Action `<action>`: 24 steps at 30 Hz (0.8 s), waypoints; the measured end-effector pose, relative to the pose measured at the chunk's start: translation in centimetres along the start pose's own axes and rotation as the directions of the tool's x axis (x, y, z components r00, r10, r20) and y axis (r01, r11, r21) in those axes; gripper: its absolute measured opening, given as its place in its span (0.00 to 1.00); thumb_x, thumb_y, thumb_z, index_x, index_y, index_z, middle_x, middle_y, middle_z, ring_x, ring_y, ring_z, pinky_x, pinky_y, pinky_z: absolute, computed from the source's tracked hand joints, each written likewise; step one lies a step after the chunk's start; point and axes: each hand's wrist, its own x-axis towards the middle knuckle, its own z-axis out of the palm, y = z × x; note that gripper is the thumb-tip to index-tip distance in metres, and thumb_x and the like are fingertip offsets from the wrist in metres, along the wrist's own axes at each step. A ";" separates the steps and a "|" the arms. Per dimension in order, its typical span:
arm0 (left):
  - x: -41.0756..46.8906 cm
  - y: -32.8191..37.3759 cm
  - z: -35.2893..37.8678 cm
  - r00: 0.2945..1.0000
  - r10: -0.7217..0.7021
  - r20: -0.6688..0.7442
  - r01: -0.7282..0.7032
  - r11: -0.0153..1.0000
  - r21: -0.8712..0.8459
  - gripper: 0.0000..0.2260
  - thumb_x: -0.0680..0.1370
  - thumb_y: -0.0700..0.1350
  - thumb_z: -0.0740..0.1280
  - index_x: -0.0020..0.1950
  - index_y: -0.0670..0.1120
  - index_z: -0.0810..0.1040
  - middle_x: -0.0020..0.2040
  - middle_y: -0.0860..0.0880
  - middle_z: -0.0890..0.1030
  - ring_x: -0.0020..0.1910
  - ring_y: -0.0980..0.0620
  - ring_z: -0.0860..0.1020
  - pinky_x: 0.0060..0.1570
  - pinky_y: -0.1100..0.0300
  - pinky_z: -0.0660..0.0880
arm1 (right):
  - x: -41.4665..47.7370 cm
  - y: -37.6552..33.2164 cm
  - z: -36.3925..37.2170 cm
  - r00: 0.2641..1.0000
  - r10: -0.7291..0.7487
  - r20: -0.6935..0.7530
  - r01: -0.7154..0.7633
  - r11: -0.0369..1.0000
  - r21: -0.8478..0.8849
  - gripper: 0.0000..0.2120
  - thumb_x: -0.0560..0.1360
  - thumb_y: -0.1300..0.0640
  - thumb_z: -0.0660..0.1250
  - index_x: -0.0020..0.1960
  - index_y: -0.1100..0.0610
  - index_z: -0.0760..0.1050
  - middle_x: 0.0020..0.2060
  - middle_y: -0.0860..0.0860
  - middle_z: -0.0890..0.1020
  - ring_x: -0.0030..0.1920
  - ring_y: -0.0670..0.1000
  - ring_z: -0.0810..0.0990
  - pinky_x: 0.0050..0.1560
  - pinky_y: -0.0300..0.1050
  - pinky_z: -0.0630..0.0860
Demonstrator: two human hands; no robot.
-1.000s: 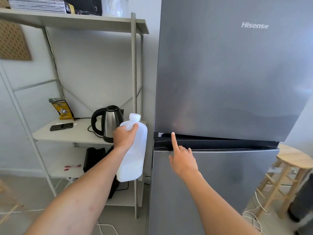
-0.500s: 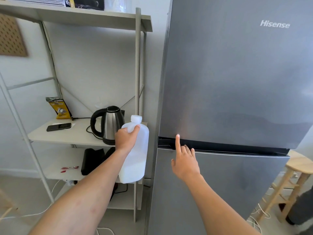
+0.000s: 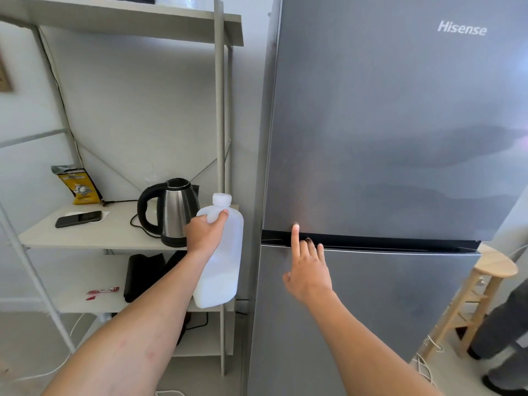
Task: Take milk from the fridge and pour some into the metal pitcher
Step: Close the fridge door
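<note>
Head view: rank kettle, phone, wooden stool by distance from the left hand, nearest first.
1. kettle, on the shelf just beside the left hand.
2. phone, left end of that shelf.
3. wooden stool, on the floor right of the fridge.

We are pushing the upper fridge door (image 3: 385, 124) shut with our right hand (image 3: 307, 271), the index fingertip (image 3: 295, 228) pressing its bottom edge. The door, ajar a second ago, is now sitting flush above the lower door (image 3: 371, 310).
</note>
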 end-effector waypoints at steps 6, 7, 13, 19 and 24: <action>-0.3 -0.6 0.6 0.999 -0.041 0.014 0.042 0.998 -0.049 0.25 0.76 0.56 0.69 0.41 0.32 0.78 0.34 0.44 0.74 0.34 0.46 0.72 0.36 0.57 0.67 | -0.1 0.3 -0.4 1.000 0.002 0.018 -0.003 1.000 0.019 0.53 0.76 0.52 0.64 0.66 0.56 0.15 0.70 0.54 0.65 0.76 0.55 0.54 0.78 0.54 0.47; -0.5 -0.7 0.6 0.999 -0.047 0.021 0.048 0.998 -0.051 0.24 0.76 0.56 0.69 0.41 0.32 0.78 0.34 0.44 0.74 0.35 0.46 0.73 0.36 0.57 0.67 | -0.2 0.2 -0.4 0.999 0.007 0.034 -0.008 1.000 0.019 0.52 0.76 0.52 0.63 0.67 0.56 0.16 0.71 0.54 0.64 0.77 0.55 0.54 0.78 0.54 0.47; -1.1 -0.9 0.0 0.998 -0.062 0.021 0.064 0.996 -0.068 0.21 0.76 0.56 0.69 0.33 0.41 0.73 0.30 0.46 0.71 0.32 0.47 0.72 0.35 0.56 0.68 | -0.2 0.4 -0.5 0.999 -0.001 0.048 -0.001 0.999 0.041 0.53 0.76 0.52 0.64 0.67 0.56 0.17 0.72 0.54 0.63 0.77 0.55 0.53 0.78 0.55 0.46; -1.7 -1.5 -1.6 0.995 -0.098 0.018 0.099 0.991 -0.085 0.19 0.77 0.55 0.68 0.32 0.44 0.72 0.32 0.48 0.74 0.33 0.48 0.73 0.36 0.58 0.70 | -0.8 -0.6 -0.4 0.996 0.055 0.064 -0.069 0.972 0.226 0.51 0.77 0.51 0.64 0.71 0.54 0.20 0.75 0.59 0.55 0.78 0.58 0.43 0.77 0.55 0.43; -2.0 -2.1 -4.2 0.994 -0.107 0.014 0.108 0.988 -0.115 0.21 0.77 0.55 0.68 0.31 0.43 0.69 0.31 0.46 0.72 0.32 0.46 0.70 0.37 0.54 0.69 | -2.2 -6.1 1.1 0.976 0.217 -0.033 -0.161 0.807 0.568 0.38 0.79 0.50 0.62 0.79 0.55 0.42 0.78 0.56 0.44 0.78 0.57 0.40 0.73 0.53 0.64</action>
